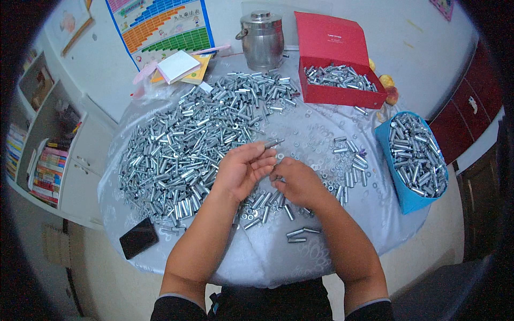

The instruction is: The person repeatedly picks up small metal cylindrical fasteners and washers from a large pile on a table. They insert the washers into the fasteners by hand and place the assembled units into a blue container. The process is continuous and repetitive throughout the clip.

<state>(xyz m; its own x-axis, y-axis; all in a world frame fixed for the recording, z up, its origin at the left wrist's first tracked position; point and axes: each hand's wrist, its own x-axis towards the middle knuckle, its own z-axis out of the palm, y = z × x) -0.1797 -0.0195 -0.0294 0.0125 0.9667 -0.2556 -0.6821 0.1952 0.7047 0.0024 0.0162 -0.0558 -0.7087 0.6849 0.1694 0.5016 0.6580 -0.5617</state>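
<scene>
Right now the left hand [241,170] lies palm up over the round table [278,251], its fingers [263,156] curled and pinching 1 short metal sleeve [273,143], which sticks out just past the fingertips toward the far side. Just beside those fingers, on the person's right, the right hand [297,181] rests knuckles up on the cloth; its fingertips are bunched together and pressed down among small flat washers [321,160], though whether they grip one I cannot tell. Beyond and to the left of the left fingers spreads a large heap of metal sleeves [187,144], reaching nearly to the wrist. Under the 2 palms lie a few loose sleeves [267,203], and nearer the body, well apart from the fingers, sit 2 more sleeves [300,234]. Far past the fingertips stand a steel pot [262,40] and a red box [337,64] holding sleeves. Right of the right fingers sits a blue bin [399,182] filled with sleeves. A black phone [138,238] lies near the left elbow.
</scene>
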